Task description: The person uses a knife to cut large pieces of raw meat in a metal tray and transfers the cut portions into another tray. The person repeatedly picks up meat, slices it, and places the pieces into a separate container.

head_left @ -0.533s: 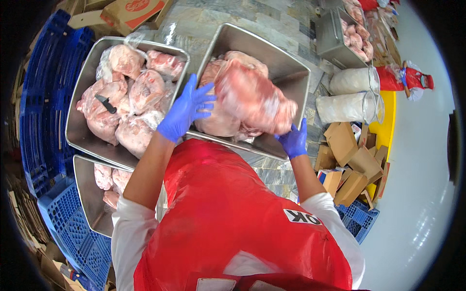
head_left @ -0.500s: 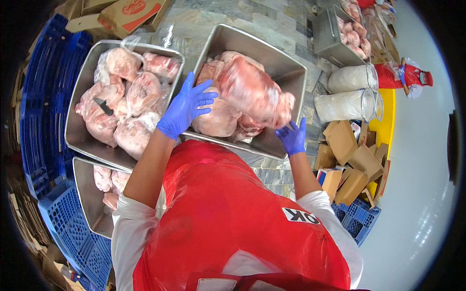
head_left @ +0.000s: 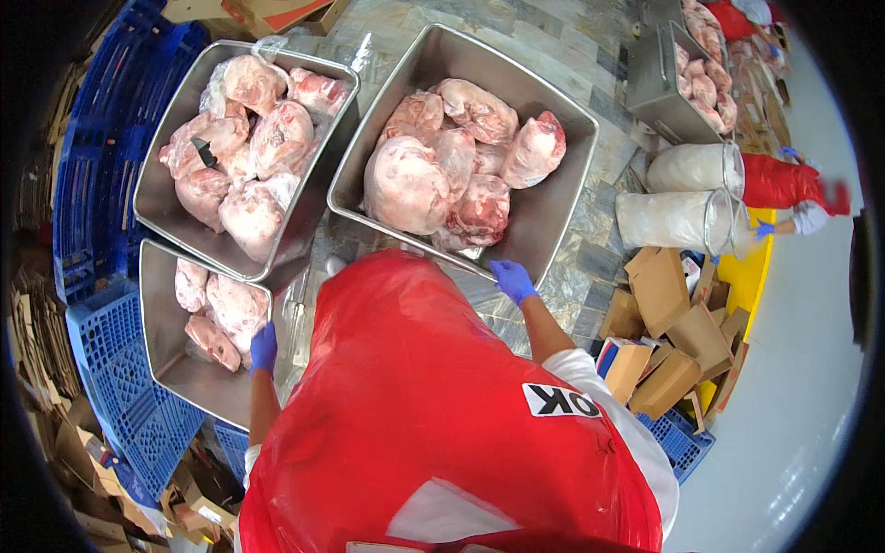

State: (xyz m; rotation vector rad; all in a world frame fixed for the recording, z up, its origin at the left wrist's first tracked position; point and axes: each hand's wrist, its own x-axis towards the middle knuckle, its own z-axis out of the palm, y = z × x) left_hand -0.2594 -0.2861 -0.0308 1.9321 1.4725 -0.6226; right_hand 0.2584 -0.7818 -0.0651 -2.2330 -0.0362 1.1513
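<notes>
My right hand (head_left: 513, 281) in a blue glove is closed on the near rim of the middle metal tub (head_left: 576, 184). Several large pale-pink pieces of raw meat (head_left: 406, 184) lie inside that tub, some in clear plastic. Low on the left, my blue-gloved left hand (head_left: 264, 348) is closed at the right rim of a smaller-looking metal tub (head_left: 161, 346), its fingertips partly hidden. A few meat pieces (head_left: 237, 304) sit in it. Another metal tub (head_left: 309, 217) behind it is full of bagged meat, with a dark-handled knife (head_left: 204, 152) on top.
Blue plastic pallets (head_left: 138, 387) stand along the left. Cardboard boxes (head_left: 673, 323) are heaped at the right beside two white-lined round bins (head_left: 673, 221). Farther off are another meat-filled tub (head_left: 659, 88) and a co-worker in a red apron (head_left: 784, 182).
The large meat piece blurred in motion between my hands now rests in the middle tub. My left hand has moved down to the lower-left tub, my right hand onto the middle tub's rim.
</notes>
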